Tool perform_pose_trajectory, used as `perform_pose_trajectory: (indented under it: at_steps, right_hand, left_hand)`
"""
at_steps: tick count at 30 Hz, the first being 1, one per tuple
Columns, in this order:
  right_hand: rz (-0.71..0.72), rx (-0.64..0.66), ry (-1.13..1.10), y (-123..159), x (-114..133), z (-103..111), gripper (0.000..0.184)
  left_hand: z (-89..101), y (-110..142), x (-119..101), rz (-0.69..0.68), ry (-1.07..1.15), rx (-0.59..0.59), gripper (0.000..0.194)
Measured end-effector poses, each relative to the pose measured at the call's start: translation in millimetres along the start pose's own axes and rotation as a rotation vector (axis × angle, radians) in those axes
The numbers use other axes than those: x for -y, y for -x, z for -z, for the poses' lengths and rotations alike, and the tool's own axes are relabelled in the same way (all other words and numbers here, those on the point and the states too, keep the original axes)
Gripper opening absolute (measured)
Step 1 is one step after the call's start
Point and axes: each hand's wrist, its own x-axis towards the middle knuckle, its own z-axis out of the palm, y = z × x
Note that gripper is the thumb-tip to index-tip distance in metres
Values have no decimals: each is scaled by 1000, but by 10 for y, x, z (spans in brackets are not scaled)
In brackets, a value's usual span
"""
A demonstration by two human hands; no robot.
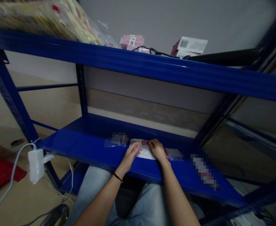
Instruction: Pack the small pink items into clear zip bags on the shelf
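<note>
A white sheet (pixel 147 153) lies on the blue shelf, with a small heap of pink-red bead-like pieces (pixel 145 142) near its far edge. My left hand (pixel 133 152) rests at the sheet's left side, fingers stretched forward and nothing visible in them. At the right side, my right hand (pixel 157 148) is bent over the sheet beside the heap. Its fingers are curled together with the tips down, and whatever they hold is too small to make out. Clear plastic bags (pixel 116 140) lie left of the hands. To the right is a clear bag (pixel 175 153) by more pink pieces.
The blue lower shelf (pixel 81 138) stands over my knees. An upper blue beam (pixel 138 64) crosses ahead, carrying pink boxes (pixel 132 41), a white-and-pink box (pixel 192 45) and a large plastic-wrapped bundle (pixel 46 23). A white power strip (pixel 36 165) hangs at the left.
</note>
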Motion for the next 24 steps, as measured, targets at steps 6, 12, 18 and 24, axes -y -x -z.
perform_pose_trajectory:
  at_steps: [6,12,18,24]
  right_hand:
    - [8,71,19,11,-18,-22,23]
    - [-6,89,104,30,8,-70,22]
    - [-37,72,70,6,93,-13,26]
    - [-129,-22,-515,-136,432,257,28]
  left_hand:
    - [-12,12,-21,-4,-34,6,43]
    - [-17,6,2,-30,-25,13,45]
    - [-2,-4,6,-16,-46,28,43]
    - [-6,21,-53,-23,-62,50,43]
